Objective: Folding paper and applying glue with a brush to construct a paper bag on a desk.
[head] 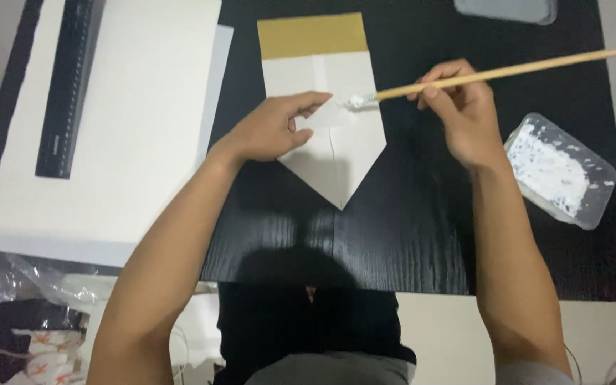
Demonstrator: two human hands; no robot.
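Two hands work: left hand pins folded paper, right hand grips brush.

Bare black wood-grain surface lies open from five to seven o'clock of the folded white-and-tan paper. A stack of white sheets with a black ruler blocks nine o'clock; a clear plastic glue tray blocks three o'clock.

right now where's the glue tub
In the head view the clear glue tub sits on the black table at its right edge, just right of the right hand holding the brush.
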